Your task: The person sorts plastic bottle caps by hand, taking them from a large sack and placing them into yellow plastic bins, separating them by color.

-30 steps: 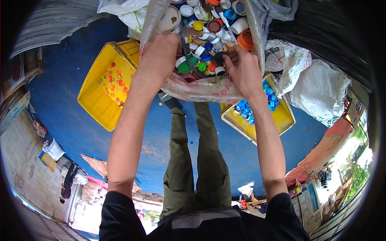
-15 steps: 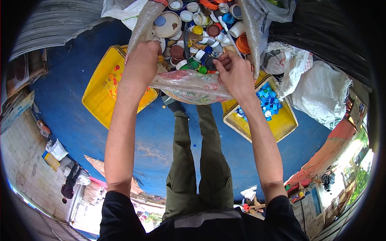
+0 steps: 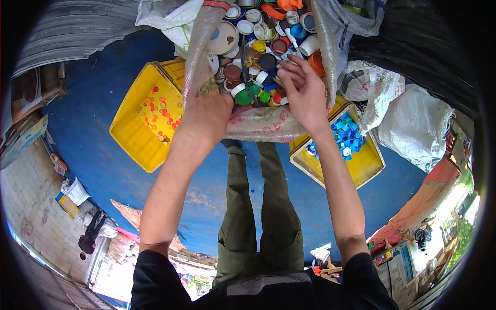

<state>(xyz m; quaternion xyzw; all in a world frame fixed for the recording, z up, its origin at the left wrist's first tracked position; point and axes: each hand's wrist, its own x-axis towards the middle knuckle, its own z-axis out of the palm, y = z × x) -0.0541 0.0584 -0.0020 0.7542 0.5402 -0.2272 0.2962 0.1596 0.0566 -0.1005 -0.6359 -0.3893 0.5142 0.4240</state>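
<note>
A translucent woven sack (image 3: 268, 132) lies open in front of me, filled with mixed plastic caps and lids. My left hand (image 3: 209, 116) is curled at the sack's near left edge; its fingertips are hidden, so what they hold does not show. Over the caps on the right is my right hand (image 3: 306, 95), fingers apart and holding nothing visible. Near its fingertips lie a dark round cap (image 3: 267, 62) and a brown cap (image 3: 279, 46). A green cap (image 3: 242, 96) and a brown lid (image 3: 232, 72) sit close to my left hand.
Left of the sack, a yellow crate (image 3: 132, 121) contains small red and orange pieces. Another yellow crate (image 3: 361, 168), to the right, holds blue caps. White sacks (image 3: 413, 121) stand farther right. Blue sheeting (image 3: 199, 194) covers the ground, and a person (image 3: 92, 232) is at the far left.
My left hand has moved right and toward me, from the sack's left side to its near edge. My right hand's fingers have spread from a pinch. The view has shifted slightly.
</note>
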